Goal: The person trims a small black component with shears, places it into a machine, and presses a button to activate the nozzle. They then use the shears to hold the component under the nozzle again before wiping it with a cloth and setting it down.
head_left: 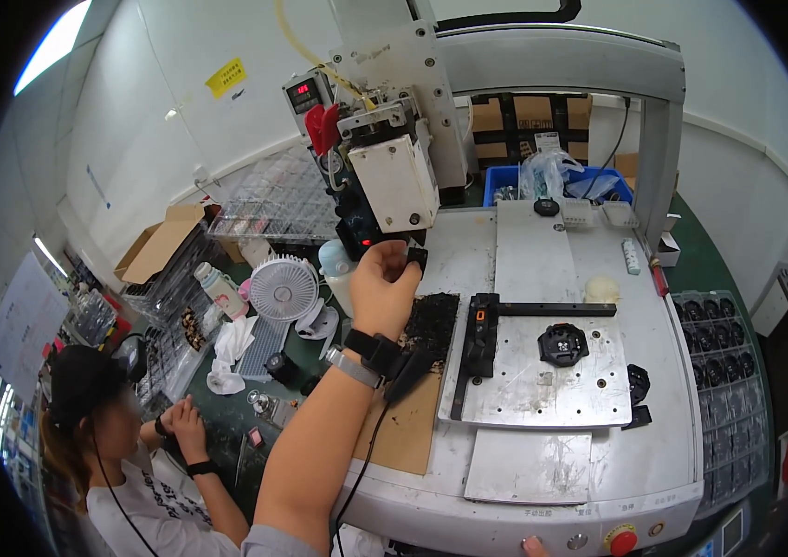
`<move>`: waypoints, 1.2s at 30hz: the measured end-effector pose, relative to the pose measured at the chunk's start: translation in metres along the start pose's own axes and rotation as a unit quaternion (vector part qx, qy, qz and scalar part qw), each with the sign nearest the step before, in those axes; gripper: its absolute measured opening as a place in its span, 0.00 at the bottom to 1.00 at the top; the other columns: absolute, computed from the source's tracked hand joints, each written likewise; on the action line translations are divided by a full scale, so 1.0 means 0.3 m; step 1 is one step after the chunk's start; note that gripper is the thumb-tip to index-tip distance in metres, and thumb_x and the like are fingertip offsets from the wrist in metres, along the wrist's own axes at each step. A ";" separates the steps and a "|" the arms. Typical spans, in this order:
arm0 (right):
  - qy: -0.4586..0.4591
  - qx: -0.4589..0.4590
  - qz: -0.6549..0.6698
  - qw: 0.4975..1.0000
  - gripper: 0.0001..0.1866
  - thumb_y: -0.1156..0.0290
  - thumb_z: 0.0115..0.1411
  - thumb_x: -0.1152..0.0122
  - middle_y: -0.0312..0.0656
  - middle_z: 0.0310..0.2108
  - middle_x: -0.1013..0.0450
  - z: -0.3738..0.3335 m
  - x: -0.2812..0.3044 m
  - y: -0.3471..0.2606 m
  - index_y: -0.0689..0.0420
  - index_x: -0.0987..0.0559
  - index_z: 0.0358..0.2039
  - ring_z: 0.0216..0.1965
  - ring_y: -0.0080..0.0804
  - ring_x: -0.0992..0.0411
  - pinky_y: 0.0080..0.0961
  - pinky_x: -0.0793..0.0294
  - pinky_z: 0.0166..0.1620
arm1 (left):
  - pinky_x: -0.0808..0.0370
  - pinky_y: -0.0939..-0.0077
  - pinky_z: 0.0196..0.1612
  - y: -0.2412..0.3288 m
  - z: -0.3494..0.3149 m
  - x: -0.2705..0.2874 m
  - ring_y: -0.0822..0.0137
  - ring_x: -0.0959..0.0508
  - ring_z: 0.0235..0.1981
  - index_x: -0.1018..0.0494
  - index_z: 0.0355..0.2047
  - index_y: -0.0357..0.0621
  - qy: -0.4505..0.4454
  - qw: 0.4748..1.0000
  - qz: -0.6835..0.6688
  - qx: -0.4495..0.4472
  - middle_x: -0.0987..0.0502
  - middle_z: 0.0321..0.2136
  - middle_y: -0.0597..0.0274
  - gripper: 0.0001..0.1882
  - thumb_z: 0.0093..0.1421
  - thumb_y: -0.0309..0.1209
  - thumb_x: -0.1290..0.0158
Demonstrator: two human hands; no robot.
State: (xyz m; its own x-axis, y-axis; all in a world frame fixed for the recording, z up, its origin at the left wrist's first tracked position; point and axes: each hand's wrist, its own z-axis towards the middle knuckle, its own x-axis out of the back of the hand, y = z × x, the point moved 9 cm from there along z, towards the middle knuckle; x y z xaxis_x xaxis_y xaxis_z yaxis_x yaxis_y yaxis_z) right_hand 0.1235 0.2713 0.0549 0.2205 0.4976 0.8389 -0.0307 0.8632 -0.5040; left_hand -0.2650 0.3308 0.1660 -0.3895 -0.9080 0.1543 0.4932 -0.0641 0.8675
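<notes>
Fingertips of the left hand [383,292] appear closed on a small dark piece [419,261], just below the white machine head [394,184]; a sudden drop of that head could pinch them. Only one tip of the right hand [534,547] shows, at the front panel [468,527], so its grip cannot be told; a stray press on the silver button [577,541] might start such motion. Beside the wrist, black residue [433,320] could smear the strap [377,352], and the trailing cable [372,447] could snag on the fixture plate [515,399], jolting the round black part [563,344] lying there.
</notes>
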 end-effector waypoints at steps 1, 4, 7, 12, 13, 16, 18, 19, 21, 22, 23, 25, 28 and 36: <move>-0.001 0.000 0.000 1.000 0.27 0.66 0.42 0.37 0.55 0.62 0.54 0.001 0.000 0.002 0.67 0.29 0.43 0.24 0.45 0.29 0.37 0.28 0.29 | 0.29 0.81 0.34 0.002 -0.001 0.001 0.73 0.26 0.29 0.31 0.40 0.32 0.004 1.000 -0.004 -0.005 0.26 0.28 0.60 0.17 0.49 0.23 0.46; 0.016 0.022 0.000 1.000 0.29 0.66 0.42 0.37 0.55 0.62 0.54 0.001 0.012 -0.006 0.68 0.30 0.45 0.24 0.45 0.29 0.37 0.28 0.29 | 0.29 0.81 0.34 0.008 -0.003 0.008 0.74 0.27 0.30 0.31 0.41 0.33 0.006 1.000 -0.004 -0.007 0.26 0.30 0.60 0.17 0.49 0.23 0.46; 0.018 0.032 -0.003 0.999 0.30 0.65 0.42 0.36 0.55 0.62 0.54 -0.002 0.008 -0.009 0.68 0.30 0.45 0.25 0.45 0.29 0.37 0.28 0.29 | 0.30 0.82 0.34 0.008 -0.005 0.005 0.74 0.27 0.31 0.31 0.41 0.34 0.000 1.000 -0.011 0.004 0.26 0.32 0.60 0.17 0.50 0.23 0.46; 0.031 0.042 -0.005 0.999 0.30 0.65 0.42 0.36 0.54 0.62 0.55 -0.006 0.005 -0.010 0.70 0.30 0.44 0.25 0.45 0.29 0.36 0.28 0.29 | 0.31 0.82 0.33 0.002 -0.006 0.004 0.75 0.27 0.31 0.32 0.41 0.34 0.001 0.999 -0.039 0.007 0.26 0.31 0.61 0.16 0.50 0.22 0.47; 0.031 0.041 -0.005 0.999 0.30 0.65 0.42 0.36 0.54 0.62 0.55 -0.007 0.003 -0.010 0.70 0.30 0.44 0.25 0.45 0.29 0.36 0.28 0.29 | 0.31 0.83 0.34 0.000 -0.003 0.004 0.75 0.28 0.31 0.32 0.40 0.34 0.000 0.999 -0.041 0.006 0.26 0.31 0.61 0.15 0.50 0.21 0.47; 0.025 0.033 0.001 0.999 0.30 0.65 0.42 0.35 0.54 0.62 0.55 -0.007 -0.002 -0.005 0.70 0.30 0.44 0.24 0.45 0.29 0.36 0.28 0.29 | 0.31 0.83 0.34 0.010 -0.008 0.003 0.75 0.28 0.31 0.32 0.40 0.34 0.000 0.999 -0.048 0.004 0.27 0.31 0.61 0.15 0.50 0.21 0.47; 0.033 0.043 -0.009 0.998 0.29 0.64 0.42 0.35 0.54 0.62 0.55 -0.004 0.006 -0.009 0.69 0.29 0.43 0.24 0.45 0.29 0.36 0.28 0.29 | 0.31 0.83 0.34 0.010 -0.011 0.004 0.75 0.28 0.31 0.32 0.40 0.34 0.001 0.999 -0.054 0.003 0.27 0.31 0.62 0.15 0.51 0.21 0.47; 0.033 0.043 -0.009 0.998 0.29 0.64 0.42 0.35 0.54 0.62 0.55 -0.003 0.004 -0.009 0.69 0.29 0.43 0.24 0.45 0.29 0.36 0.28 0.29 | 0.31 0.83 0.34 0.008 -0.008 0.003 0.75 0.28 0.31 0.32 0.40 0.34 -0.001 0.999 -0.053 0.001 0.27 0.31 0.62 0.15 0.51 0.21 0.47; 0.032 0.036 0.003 0.999 0.29 0.64 0.42 0.35 0.54 0.62 0.55 -0.002 0.000 -0.005 0.69 0.29 0.42 0.23 0.45 0.29 0.36 0.28 0.28 | 0.31 0.83 0.34 0.009 -0.008 0.002 0.75 0.28 0.31 0.32 0.41 0.34 -0.003 0.999 -0.052 -0.002 0.27 0.31 0.62 0.15 0.51 0.20 0.47; 0.032 0.036 0.003 0.999 0.29 0.64 0.42 0.35 0.54 0.62 0.55 0.000 0.003 -0.006 0.69 0.29 0.42 0.23 0.45 0.29 0.36 0.28 0.28 | 0.31 0.84 0.34 0.011 -0.010 0.001 0.75 0.28 0.31 0.32 0.40 0.34 -0.003 0.999 -0.053 0.000 0.27 0.31 0.62 0.15 0.51 0.20 0.47; 0.025 0.033 0.000 0.999 0.28 0.64 0.42 0.35 0.54 0.62 0.55 0.004 0.006 -0.006 0.69 0.29 0.42 0.23 0.45 0.29 0.37 0.28 0.28 | 0.31 0.84 0.34 0.011 -0.010 0.003 0.75 0.28 0.31 0.32 0.40 0.34 -0.002 0.999 -0.054 0.002 0.27 0.31 0.62 0.15 0.50 0.20 0.47; 0.018 0.030 -0.002 0.999 0.28 0.64 0.42 0.35 0.54 0.62 0.55 0.004 0.002 -0.005 0.69 0.29 0.41 0.23 0.45 0.30 0.37 0.28 0.28 | 0.31 0.84 0.34 0.006 -0.009 0.004 0.75 0.28 0.31 0.32 0.40 0.34 -0.004 0.999 -0.052 0.002 0.27 0.31 0.62 0.15 0.50 0.20 0.47; 0.023 0.029 0.004 0.999 0.27 0.64 0.43 0.35 0.55 0.62 0.55 0.001 -0.002 -0.003 0.68 0.29 0.40 0.23 0.45 0.30 0.37 0.28 0.28 | 0.31 0.84 0.34 0.009 -0.009 -0.001 0.76 0.28 0.30 0.32 0.40 0.35 -0.008 0.999 -0.049 0.001 0.27 0.30 0.63 0.15 0.50 0.20 0.46; 0.022 0.029 0.000 0.999 0.27 0.63 0.43 0.35 0.54 0.62 0.55 0.002 0.000 -0.001 0.68 0.29 0.40 0.21 0.44 0.30 0.37 0.28 0.27 | 0.31 0.84 0.34 0.012 -0.013 -0.004 0.75 0.28 0.31 0.33 0.40 0.35 -0.011 0.998 -0.061 0.005 0.28 0.31 0.63 0.15 0.50 0.21 0.46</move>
State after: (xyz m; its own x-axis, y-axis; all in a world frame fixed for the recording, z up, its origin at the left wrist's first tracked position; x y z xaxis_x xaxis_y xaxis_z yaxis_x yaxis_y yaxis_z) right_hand 0.1229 0.2710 0.0552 0.2626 0.4945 0.8286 -0.0877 0.8674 -0.4898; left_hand -0.2598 0.3299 0.1672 -0.4636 -0.8842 0.0577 0.4335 -0.1695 0.8851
